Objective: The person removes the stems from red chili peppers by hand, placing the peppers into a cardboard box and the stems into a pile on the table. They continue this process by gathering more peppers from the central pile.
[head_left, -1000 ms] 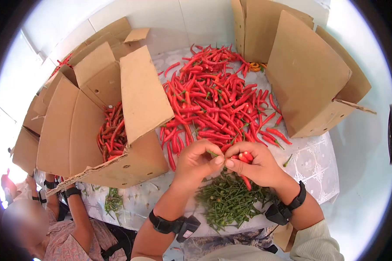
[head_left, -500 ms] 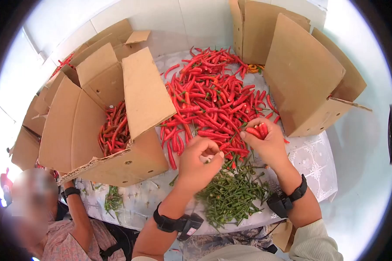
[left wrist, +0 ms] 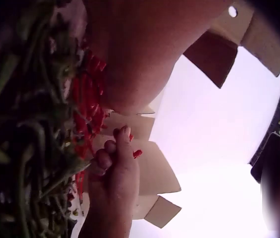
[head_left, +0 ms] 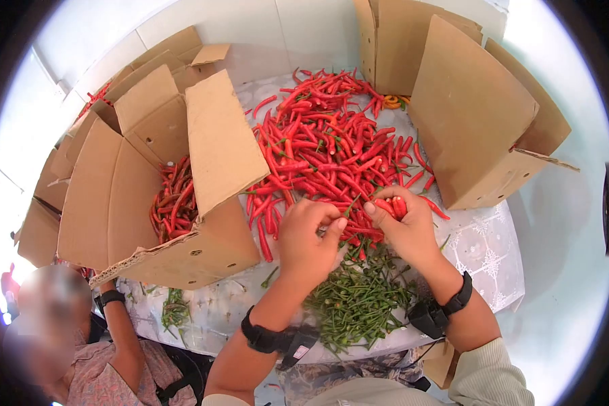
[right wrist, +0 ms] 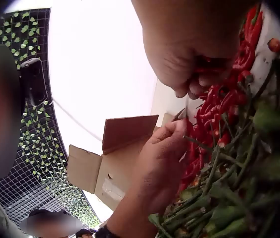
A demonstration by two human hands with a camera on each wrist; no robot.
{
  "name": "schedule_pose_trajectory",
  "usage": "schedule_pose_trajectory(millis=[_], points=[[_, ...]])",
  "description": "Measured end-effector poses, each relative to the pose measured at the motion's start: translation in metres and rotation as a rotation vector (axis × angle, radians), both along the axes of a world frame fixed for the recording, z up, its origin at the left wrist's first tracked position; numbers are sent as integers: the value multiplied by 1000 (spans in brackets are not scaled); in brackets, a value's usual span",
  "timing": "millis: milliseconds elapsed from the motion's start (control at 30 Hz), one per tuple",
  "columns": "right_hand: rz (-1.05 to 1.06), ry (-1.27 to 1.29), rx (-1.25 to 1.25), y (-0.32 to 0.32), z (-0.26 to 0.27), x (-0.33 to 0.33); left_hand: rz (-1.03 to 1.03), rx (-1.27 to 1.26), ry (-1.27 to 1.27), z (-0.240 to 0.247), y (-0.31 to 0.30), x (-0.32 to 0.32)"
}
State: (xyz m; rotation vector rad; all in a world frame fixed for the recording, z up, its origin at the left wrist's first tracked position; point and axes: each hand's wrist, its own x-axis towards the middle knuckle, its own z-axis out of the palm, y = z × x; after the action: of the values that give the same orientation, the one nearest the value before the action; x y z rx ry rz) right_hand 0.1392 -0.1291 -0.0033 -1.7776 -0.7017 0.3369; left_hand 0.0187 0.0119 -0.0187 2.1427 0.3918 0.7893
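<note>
My left hand [head_left: 310,238] pinches a green chili stem [head_left: 351,206] between thumb and forefinger, at the near edge of a heap of red chilies [head_left: 331,145]. Close beside it, my right hand [head_left: 412,229] grips several red chilies [head_left: 400,206], their stemless ends poking out past the curled fingers. In the right wrist view, the left hand [right wrist: 160,153] holds the stem's dark tip upward, just below the right hand. Red chili ends [left wrist: 137,153] also stick out of the right fist in the left wrist view. Under both hands lies a pile of green stems [head_left: 362,304].
An open cardboard box [head_left: 226,247] with darker red chilies [head_left: 174,203] stands at the left. More cardboard boxes [head_left: 473,122] stand at the back right, near some orange chilies [head_left: 393,102]. A second person [head_left: 108,369] sits at the lower left. A patterned white cloth [head_left: 483,250] covers the table.
My hands were together, then parted, the right reaching toward the heap with chilies in its grip. Now they are close again, and the left has moved up and pinches a green stem.
</note>
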Motion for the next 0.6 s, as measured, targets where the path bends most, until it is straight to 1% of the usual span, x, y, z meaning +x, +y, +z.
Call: schedule_pose_trajectory(millis=[100, 133, 200, 233, 300, 333, 400, 433, 500, 600], points=[[45, 146, 42, -2, 12, -9, -176, -513, -177, -6, -2, -4], [117, 126, 81, -1, 11, -9, -245, -696, -237, -8, -3, -5], [259, 92, 155, -2, 7, -10, -324, -723, -208, -7, -5, -6], [276, 111, 130, -2, 9, -10, -365, -736, -194, -6, -5, -7], [308, 147, 80, -3, 15, -11, -347, -768, -162, -5, -6, -9], [312, 77, 76, -3, 14, -10, -339, -783, -148, -5, -7, -9], [321, -66, 69, -4, 11, -8, -310, -726, -202, -1, -9, -8], [318, -45, 62, -4, 12, -9, -296, -697, -228, 0, -9, -8], [313, -4, 51, -3, 13, -15, -303, -717, -150, -1, -6, -10], [316, -123, 44, -4, 9, -15, -282, -701, -82, -2, -4, -11]])
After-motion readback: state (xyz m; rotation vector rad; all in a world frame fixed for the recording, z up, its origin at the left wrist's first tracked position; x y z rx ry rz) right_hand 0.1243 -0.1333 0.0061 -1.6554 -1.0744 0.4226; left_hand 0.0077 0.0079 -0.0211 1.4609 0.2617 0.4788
